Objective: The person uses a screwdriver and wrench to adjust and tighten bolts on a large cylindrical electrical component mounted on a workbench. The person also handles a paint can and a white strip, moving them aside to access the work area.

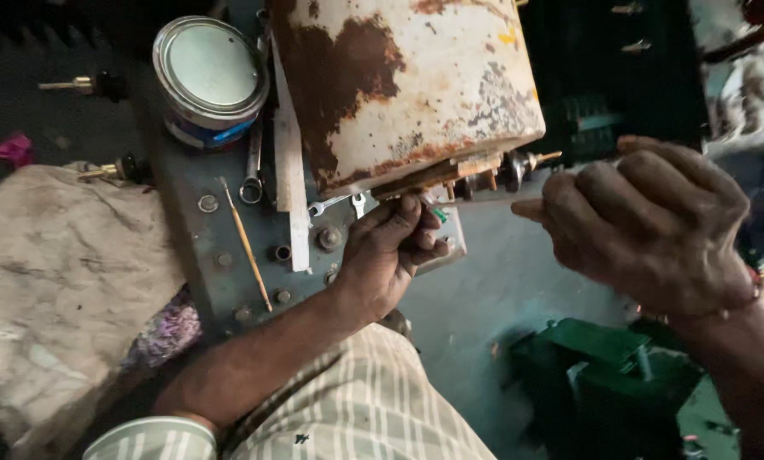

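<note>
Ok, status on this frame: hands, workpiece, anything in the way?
Left hand pinching a small part under the rusty white housing. Right hand closed around a thin tool at its terminals. Wrenches lie clear, beside the paint can.

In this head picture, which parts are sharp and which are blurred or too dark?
Head view: the left hand under the rusty white casing is fairly sharp; the right hand, closer to the camera, is soft; the paint tin lid shows pale glare; the green object at lower right sits in deep shadow, and the upper right corner is blurred.
</note>
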